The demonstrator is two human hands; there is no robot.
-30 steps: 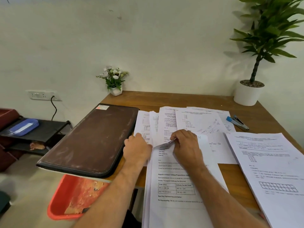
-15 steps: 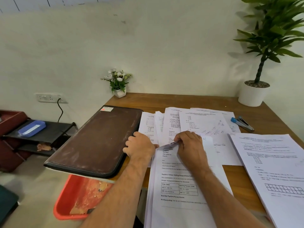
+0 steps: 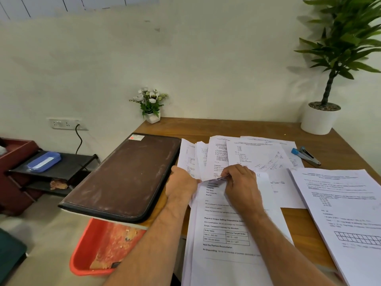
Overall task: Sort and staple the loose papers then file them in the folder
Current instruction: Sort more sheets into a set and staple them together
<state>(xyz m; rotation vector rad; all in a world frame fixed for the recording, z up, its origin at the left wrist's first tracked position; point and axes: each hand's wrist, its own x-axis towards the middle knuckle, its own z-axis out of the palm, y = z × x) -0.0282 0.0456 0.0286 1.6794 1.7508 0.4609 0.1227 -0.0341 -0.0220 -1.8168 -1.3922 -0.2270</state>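
At the near edge of the desk (image 3: 237, 129) the sorting step is in hand. The right hand (image 3: 242, 187) pinches the top corner of a printed sheet (image 3: 224, 234) on the near pile; the left hand (image 3: 180, 185) lies curled at the pile's left edge, and I cannot tell if it grips paper. Next, I think, this sheet must join a fanned group (image 3: 237, 155) behind. The stapler (image 3: 305, 155) lies untouched near the right edge. The brown folder (image 3: 123, 176) is closed over the left edge; its contents are hidden. Below it stands a red bin (image 3: 99, 250).
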